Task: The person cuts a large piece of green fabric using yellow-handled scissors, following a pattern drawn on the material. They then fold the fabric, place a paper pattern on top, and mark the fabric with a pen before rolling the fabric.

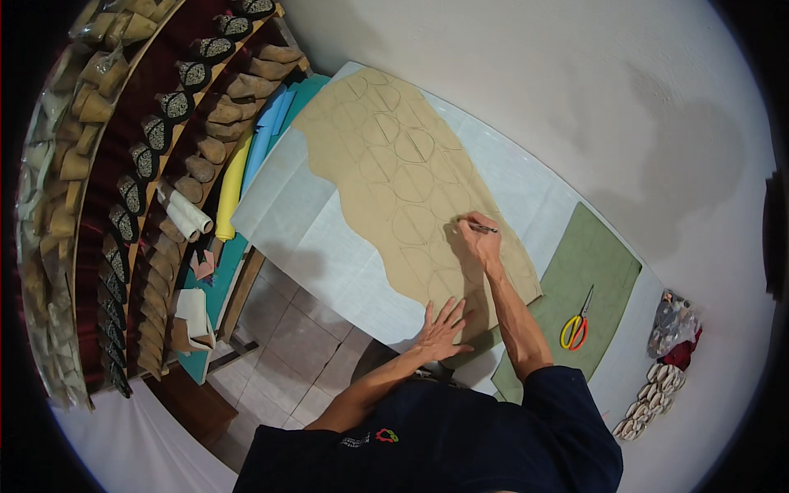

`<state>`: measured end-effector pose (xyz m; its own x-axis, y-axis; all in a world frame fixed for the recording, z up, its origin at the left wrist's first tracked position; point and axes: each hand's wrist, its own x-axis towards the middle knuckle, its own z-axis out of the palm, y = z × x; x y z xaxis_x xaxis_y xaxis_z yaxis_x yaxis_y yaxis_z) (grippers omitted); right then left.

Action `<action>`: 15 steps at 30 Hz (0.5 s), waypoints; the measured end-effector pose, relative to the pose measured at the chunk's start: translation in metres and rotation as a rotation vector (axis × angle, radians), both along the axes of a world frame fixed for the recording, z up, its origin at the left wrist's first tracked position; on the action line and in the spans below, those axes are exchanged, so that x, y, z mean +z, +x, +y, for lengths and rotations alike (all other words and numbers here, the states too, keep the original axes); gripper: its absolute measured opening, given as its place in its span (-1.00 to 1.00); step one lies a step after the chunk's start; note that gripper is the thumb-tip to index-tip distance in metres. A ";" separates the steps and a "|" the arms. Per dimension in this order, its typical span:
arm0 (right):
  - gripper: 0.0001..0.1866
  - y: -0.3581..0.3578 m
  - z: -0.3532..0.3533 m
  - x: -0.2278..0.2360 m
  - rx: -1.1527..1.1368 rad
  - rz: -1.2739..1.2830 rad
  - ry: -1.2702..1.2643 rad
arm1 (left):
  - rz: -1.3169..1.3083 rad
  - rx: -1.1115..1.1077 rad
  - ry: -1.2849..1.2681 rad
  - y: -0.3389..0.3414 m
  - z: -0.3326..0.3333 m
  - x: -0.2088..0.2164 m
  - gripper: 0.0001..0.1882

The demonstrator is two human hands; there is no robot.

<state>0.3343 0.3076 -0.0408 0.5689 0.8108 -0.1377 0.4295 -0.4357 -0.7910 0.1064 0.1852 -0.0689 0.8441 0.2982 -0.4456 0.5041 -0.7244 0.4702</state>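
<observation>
A tan sheet of leather-like material (pixel 349 156) with a wavy left edge lies on the white-covered table (pixel 283 222). Several rounded outlines with lines across them are drawn over it. Toward its right side, my right hand (pixel 479 242) is closed around a dark pen (pixel 486 229), the fist resting on the sheet. My left hand (pixel 442 333) lies flat with fingers spread at the sheet's near edge, holding nothing. A green sheet (pixel 604 267) lies to the right, bearing scissors (pixel 578 324) with yellow and red handles.
Shelves at left hold shoe lasts (pixel 197 168) and patterned dark shoe pieces (pixel 156 131). Yellow (pixel 234 189) and blue rolls (pixel 259 140) lie beside white rolls (pixel 185 214). A white box (pixel 193 320) sits on a teal surface. At right are a plastic bag (pixel 675 322) and stacked pale pieces (pixel 653 398).
</observation>
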 end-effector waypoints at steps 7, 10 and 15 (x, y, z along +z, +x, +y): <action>-0.64 -0.021 0.117 -0.013 0.137 -0.004 0.261 | -0.129 0.062 0.052 -0.003 -0.004 -0.006 0.01; -0.66 -0.025 0.134 -0.023 0.032 -0.083 0.263 | -0.207 0.103 0.063 -0.005 -0.008 -0.011 -0.01; -0.73 -0.053 0.129 -0.015 0.205 -0.150 0.058 | -0.150 0.116 0.043 -0.002 -0.006 -0.007 -0.02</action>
<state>0.2810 0.4364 -0.0559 0.4023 0.9154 -0.0142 0.6190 -0.2833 -0.7325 0.1040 0.1796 -0.0758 0.8590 0.4135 -0.3019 0.5120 -0.6862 0.5167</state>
